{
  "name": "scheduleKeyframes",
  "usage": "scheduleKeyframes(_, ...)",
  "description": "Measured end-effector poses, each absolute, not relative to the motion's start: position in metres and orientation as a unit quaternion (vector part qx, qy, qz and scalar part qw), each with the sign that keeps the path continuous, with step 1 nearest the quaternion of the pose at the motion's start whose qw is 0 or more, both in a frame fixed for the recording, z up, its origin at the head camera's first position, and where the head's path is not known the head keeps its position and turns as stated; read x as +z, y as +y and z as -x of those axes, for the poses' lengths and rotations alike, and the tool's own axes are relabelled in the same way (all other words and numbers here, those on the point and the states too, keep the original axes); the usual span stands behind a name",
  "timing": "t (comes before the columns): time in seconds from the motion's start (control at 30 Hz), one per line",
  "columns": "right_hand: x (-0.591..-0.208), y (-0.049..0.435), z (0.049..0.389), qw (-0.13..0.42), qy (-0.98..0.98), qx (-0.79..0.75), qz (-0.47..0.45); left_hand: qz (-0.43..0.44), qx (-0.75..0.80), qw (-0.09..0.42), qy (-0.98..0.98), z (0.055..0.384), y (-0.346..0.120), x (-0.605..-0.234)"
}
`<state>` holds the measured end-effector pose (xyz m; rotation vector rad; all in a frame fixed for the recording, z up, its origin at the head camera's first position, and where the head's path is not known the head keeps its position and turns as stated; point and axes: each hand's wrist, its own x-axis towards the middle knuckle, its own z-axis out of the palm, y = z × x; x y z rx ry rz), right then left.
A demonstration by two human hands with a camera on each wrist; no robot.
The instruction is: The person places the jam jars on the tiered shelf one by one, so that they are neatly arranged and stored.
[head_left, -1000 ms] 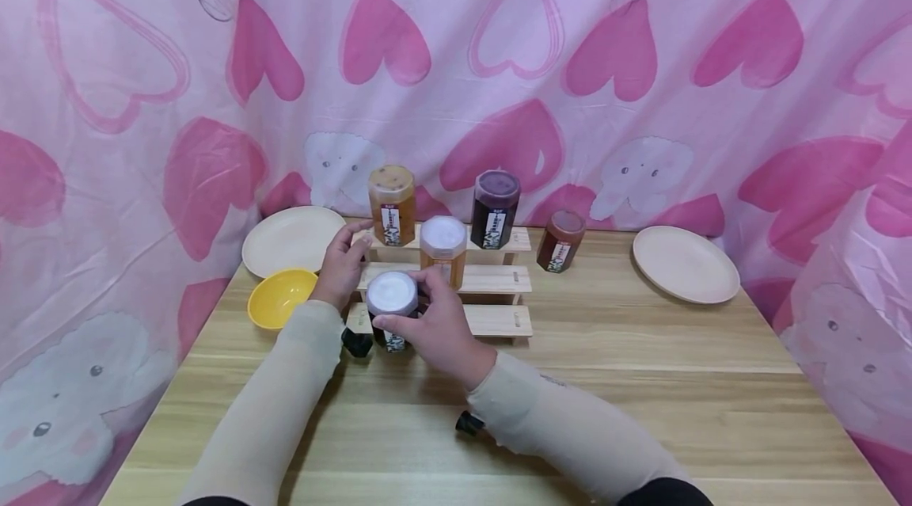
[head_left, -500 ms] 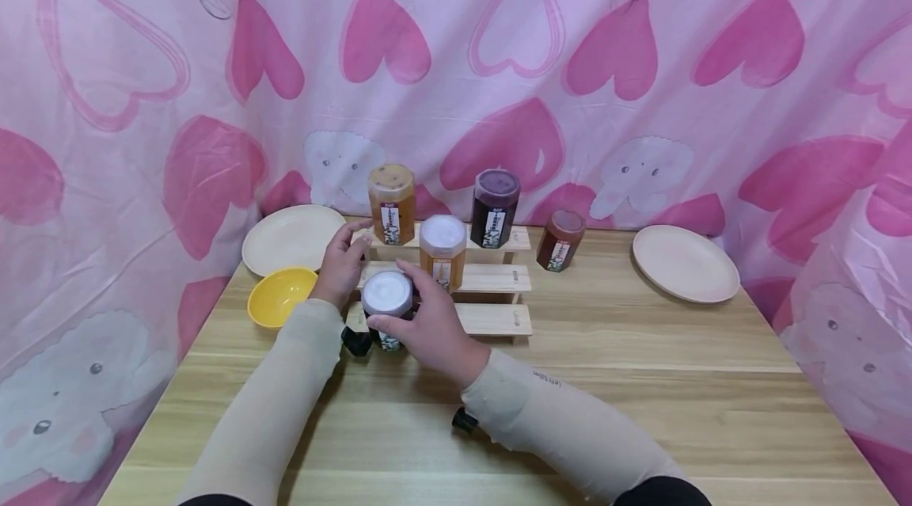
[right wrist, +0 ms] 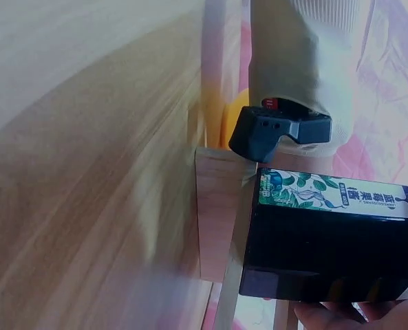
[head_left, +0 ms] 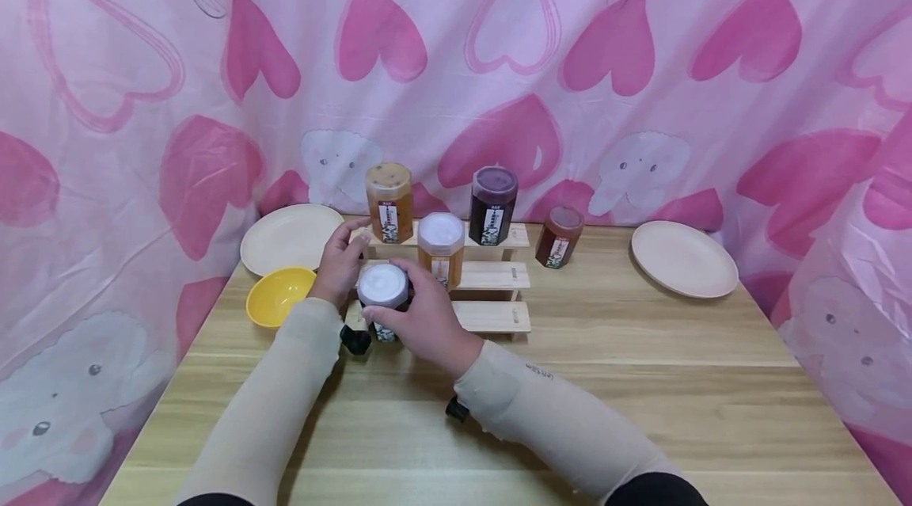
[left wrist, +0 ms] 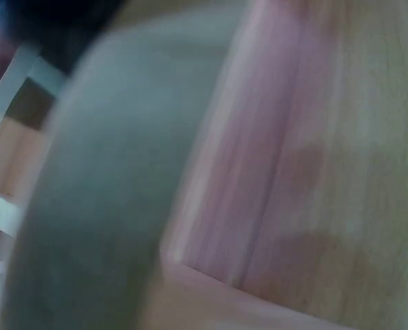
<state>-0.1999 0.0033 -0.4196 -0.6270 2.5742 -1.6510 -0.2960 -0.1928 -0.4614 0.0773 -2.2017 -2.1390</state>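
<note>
My right hand (head_left: pixel 426 320) grips a dark blueberry jam jar (head_left: pixel 384 288) with a white lid, thumb on the near side and fingers behind. In the right wrist view the dark jar (right wrist: pixel 331 251) shows its leafy label, and the fingertips curl round its far side. It overlaps the left part of the lower tiers of a three-tier wooden rack (head_left: pixel 492 317). My left hand (head_left: pixel 340 260) holds the left end of the rack's top tier, beside an amber jar (head_left: pixel 389 205). The left wrist view shows mostly blurred sleeve and wood.
A purple-lidded dark jar (head_left: pixel 493 207) stands on the top tier, and a white-lidded amber jar (head_left: pixel 441 249) on the middle one. Right of the rack is a red-brown jar (head_left: pixel 560 238). A yellow bowl (head_left: pixel 279 298) and plates (head_left: pixel 288 237) (head_left: pixel 684 259) lie to either side.
My right hand has carried the dark jar a little to the left and away from me, toward the rack's left side. The left hand has stayed at the rack's end.
</note>
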Motion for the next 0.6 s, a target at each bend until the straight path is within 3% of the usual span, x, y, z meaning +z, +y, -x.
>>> scheduleKeyframes(0.6,-0.4204,-0.0012,0.2048,0.02,0.831,-0.521,0.193,-0.034,-0.696,0.021,-0.717,0.2976,-0.1943,-0.4633)
